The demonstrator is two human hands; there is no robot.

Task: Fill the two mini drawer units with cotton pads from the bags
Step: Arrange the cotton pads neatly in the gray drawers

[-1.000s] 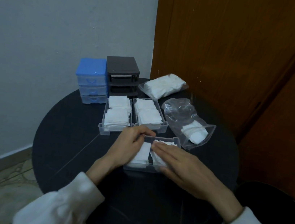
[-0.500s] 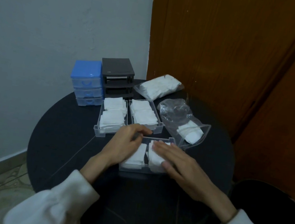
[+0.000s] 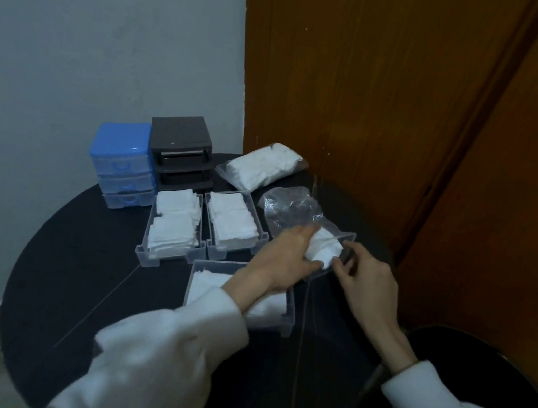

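Note:
A blue drawer unit (image 3: pixel 117 165) and a dark grey one (image 3: pixel 180 150) stand at the table's back left. In front of them lie two clear drawers (image 3: pixel 166 258) (image 3: pixel 229 254) packed with white cotton pads. A third clear drawer (image 3: pixel 281 326) with pads sits nearer, partly under my left forearm. My left hand (image 3: pixel 287 258) reaches into the open, nearly empty bag (image 3: pixel 291 207) and grips the cotton pads (image 3: pixel 325 251) inside. My right hand (image 3: pixel 365 281) pinches the edge of the bag's mouth. A full bag of pads (image 3: pixel 262 166) lies behind.
Everything rests on a round black table (image 3: pixel 79 267) in a corner, with a pale wall on the left and a wooden door (image 3: pixel 362 96) close behind the bags. A dark round seat (image 3: pixel 479 371) is at the right, beside the table.
Both hands left the near drawer and moved right and back to the open bag. My left hand now grips the pads inside it and my right hand holds its mouth.

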